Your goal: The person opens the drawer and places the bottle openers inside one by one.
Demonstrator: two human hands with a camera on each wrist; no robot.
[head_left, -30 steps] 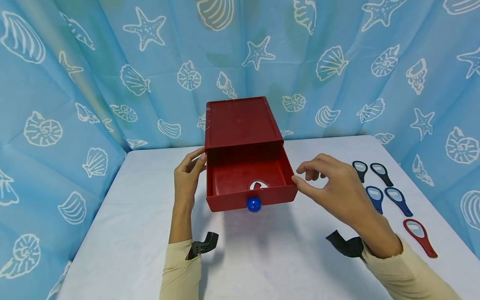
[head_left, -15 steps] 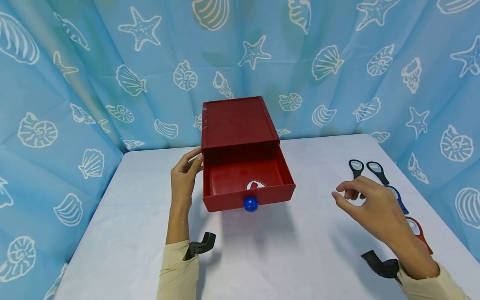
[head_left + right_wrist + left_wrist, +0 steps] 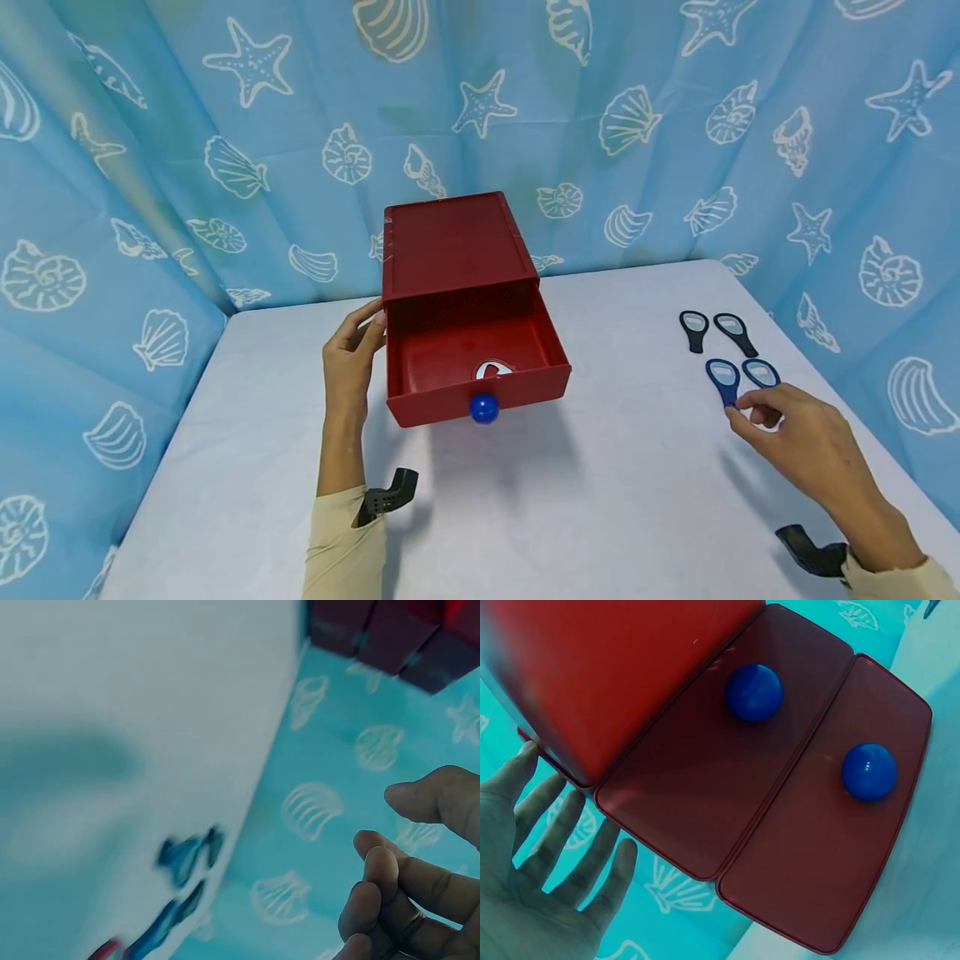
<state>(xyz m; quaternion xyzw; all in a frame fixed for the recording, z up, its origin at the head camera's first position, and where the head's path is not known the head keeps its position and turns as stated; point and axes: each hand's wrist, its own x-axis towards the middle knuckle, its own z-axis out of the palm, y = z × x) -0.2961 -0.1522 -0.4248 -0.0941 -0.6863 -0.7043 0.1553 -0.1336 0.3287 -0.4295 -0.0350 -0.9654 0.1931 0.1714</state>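
Note:
A dark red drawer cabinet (image 3: 453, 242) stands in the middle of the table, its top drawer (image 3: 427, 406) pulled out by a blue knob (image 3: 483, 408). My left hand (image 3: 351, 362) rests its fingertips against the cabinet's left side, fingers extended in the left wrist view. At the right, my right hand (image 3: 806, 442) hovers with thumb and fingers slightly curled, fingertips overlapping the handle end of a blue magnifying glass (image 3: 723, 374). In the right wrist view the thumb and fingers are apart with nothing between them. A second blue magnifying glass (image 3: 761, 372) lies beside it, partly hidden.
Two black magnifying glasses, one (image 3: 694, 323) left of the other (image 3: 735, 329), lie behind the blue ones. A small white-and-red rounded item (image 3: 493, 367) lies inside the drawer. Lower drawers have blue knobs (image 3: 869, 772). A shell-patterned curtain (image 3: 300, 167) borders the white table (image 3: 637, 500).
My right hand has left the drawer's front right corner and moved right to the magnifying glasses, covering the red one. The left hand stays at the cabinet; the head view has shifted slightly right.

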